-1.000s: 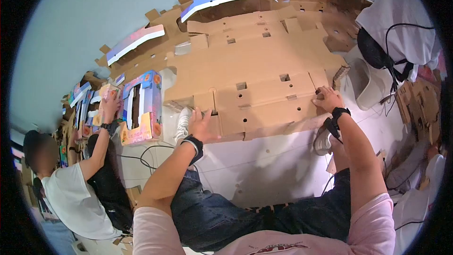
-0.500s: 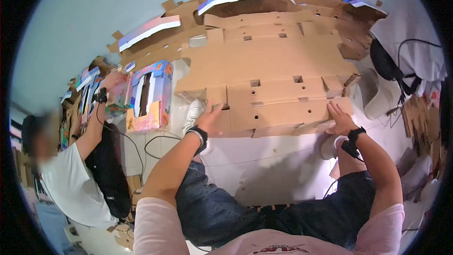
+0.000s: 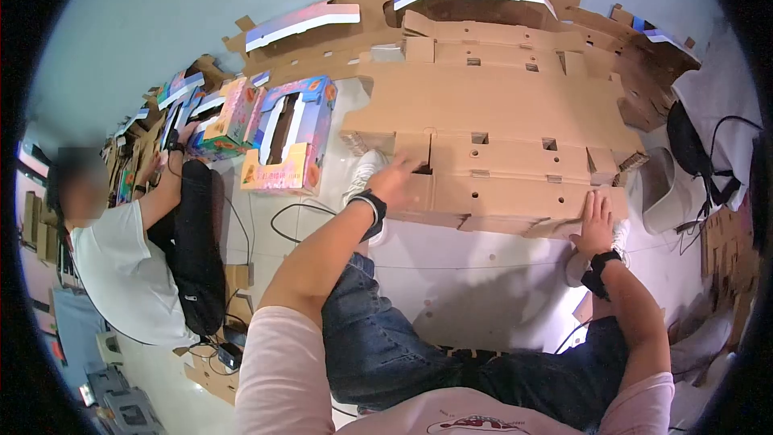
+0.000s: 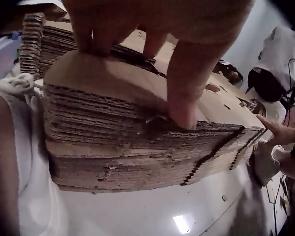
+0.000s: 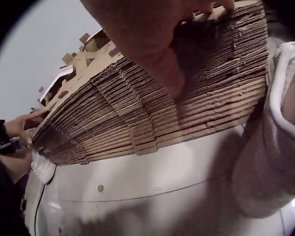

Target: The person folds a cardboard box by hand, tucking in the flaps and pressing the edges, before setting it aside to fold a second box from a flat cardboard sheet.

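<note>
A thick stack of flat brown cardboard sheets point(image 3: 491, 101) lies on the floor between the feet. My left hand point(image 3: 393, 184) rests on its near left corner; in the left wrist view the fingertips of the left hand point(image 4: 157, 29) touch the top sheet and the thumb lies at the front edge. At the near right corner is my right hand point(image 3: 597, 224), fingers extended on top. The right wrist view shows the thumb of this right hand point(image 5: 142, 34) against the layered side of the stack point(image 5: 137, 113).
Printed boxes point(image 3: 278, 169) stand left of the stack, beside a seated person in a white shirt point(image 3: 121, 282). More cardboard point(image 3: 370, 12) lies along the wall. At right are a white bin point(image 3: 662, 189) and a black bag point(image 3: 691, 145). A cable point(image 3: 278, 221) crosses the floor.
The head view has shifted, so the stack appears further right. My left hand has moved inward slightly over the top sheet; my right hand has shifted to the near right corner.
</note>
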### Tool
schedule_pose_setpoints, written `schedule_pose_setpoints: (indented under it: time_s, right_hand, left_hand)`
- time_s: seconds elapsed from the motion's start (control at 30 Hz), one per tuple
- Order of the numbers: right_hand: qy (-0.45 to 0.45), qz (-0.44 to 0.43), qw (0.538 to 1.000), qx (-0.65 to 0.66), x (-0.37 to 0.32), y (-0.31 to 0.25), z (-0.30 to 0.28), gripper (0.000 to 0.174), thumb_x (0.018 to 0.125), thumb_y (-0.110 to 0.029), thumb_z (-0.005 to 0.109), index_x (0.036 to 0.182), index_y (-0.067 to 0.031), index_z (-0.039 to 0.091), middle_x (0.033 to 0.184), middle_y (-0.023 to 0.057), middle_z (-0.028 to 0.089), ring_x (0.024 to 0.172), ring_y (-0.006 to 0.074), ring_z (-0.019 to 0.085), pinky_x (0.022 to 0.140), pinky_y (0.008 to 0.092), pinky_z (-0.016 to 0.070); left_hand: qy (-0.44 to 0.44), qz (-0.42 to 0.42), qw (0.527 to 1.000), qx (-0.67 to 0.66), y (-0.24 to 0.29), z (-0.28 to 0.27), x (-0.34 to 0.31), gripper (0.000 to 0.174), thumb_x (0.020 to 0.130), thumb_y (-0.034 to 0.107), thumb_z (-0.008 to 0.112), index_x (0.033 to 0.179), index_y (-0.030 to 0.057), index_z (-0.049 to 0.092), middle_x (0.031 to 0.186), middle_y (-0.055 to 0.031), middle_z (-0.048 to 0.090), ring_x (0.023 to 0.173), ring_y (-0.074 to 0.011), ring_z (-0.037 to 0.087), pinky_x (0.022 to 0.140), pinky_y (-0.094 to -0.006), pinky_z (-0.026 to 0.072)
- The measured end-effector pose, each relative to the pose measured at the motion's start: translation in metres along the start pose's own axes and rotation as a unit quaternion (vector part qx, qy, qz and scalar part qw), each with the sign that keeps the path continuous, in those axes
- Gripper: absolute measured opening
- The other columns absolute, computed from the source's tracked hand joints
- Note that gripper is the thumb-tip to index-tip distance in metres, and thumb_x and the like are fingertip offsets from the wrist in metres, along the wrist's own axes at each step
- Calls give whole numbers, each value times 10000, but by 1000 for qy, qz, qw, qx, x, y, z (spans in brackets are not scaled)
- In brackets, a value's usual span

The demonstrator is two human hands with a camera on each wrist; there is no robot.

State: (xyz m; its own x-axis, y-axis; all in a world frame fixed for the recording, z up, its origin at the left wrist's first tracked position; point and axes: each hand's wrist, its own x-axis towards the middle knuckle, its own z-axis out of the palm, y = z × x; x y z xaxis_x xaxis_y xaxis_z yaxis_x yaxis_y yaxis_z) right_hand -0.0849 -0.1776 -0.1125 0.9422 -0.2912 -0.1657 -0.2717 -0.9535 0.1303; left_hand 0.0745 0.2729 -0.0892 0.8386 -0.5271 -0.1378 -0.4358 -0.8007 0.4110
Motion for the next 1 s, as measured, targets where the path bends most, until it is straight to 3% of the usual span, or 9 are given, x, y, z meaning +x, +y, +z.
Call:
schedule_pose_setpoints:
  time_s: [0.13,0.2,0.3,0.43,0.6,0.63,0.73,0.9,1.0]
  right_hand:
    - [-10,-15,1000,14,1,0,0,1189,626,-272,852,1520,-56,99,1581,137,150,1442,387,160,1148,512,219]
    - [-4,-24,999,25,3,5,7,1200,623,-268,851,1523,-61,85,1586,141,135,1444,389,152,1147,524,212]
    - [-12,-23,999,43,3,3,4,1192,626,-238,843,1526,-64,81,1587,146,131,1447,386,148,1146,533,207]
    - [6,-36,997,63,2,7,9,1175,619,-217,836,1527,-75,104,1581,161,147,1442,390,161,1144,531,211]
    - [20,-60,994,90,5,16,14,1172,592,-194,828,1527,-89,129,1573,175,176,1434,402,182,1146,517,213]
    - [32,-64,993,93,7,19,18,1171,582,-184,826,1526,-91,140,1569,180,186,1431,405,190,1146,514,215]
    - [28,-63,993,92,7,17,18,1165,568,-181,827,1522,-85,164,1563,192,200,1425,410,206,1148,501,218]
    - [49,-72,990,113,4,8,14,1162,567,-155,829,1519,-71,168,1559,201,200,1427,400,205,1158,464,217]
    - [59,-72,989,118,2,2,15,1155,569,-139,828,1513,-49,169,1556,212,198,1427,399,205,1160,457,216]
  left_hand:
    - [106,-99,975,-168,-19,-5,6,641,678,154,805,1274,104,574,1398,-209,457,1197,-359,540,946,-392,480]
    - [299,-109,925,-209,-35,-7,4,548,689,164,793,1202,74,621,1243,-211,581,1082,-338,602,895,-381,490]
    - [399,-172,895,-103,-89,0,1,555,673,163,799,1192,76,622,1056,-205,658,957,-339,631,869,-386,490]
    - [361,-276,891,-22,-168,3,-19,587,643,185,816,1177,46,618,984,-207,676,922,-340,639,872,-393,487]
    - [203,-438,868,-117,-201,-14,-51,616,602,357,839,1038,-16,614,1137,-207,594,1166,-354,511,975,-438,444]
    - [264,-430,860,-80,-214,-1,-55,647,603,384,833,1032,-31,583,1124,-211,588,1183,-357,489,964,-445,447]
    - [190,-411,891,-27,-246,6,-61,663,620,399,818,1044,-44,566,1127,-214,579,1172,-373,495,983,-432,434]
    - [161,-423,887,89,-272,8,-51,888,755,588,585,1425,72,313,1470,-137,335,1374,-288,325,1053,-532,350]
    - [99,-430,888,131,-245,-26,-50,1051,694,538,699,1491,62,204,1395,-215,398,1334,-318,377,1050,-455,386]
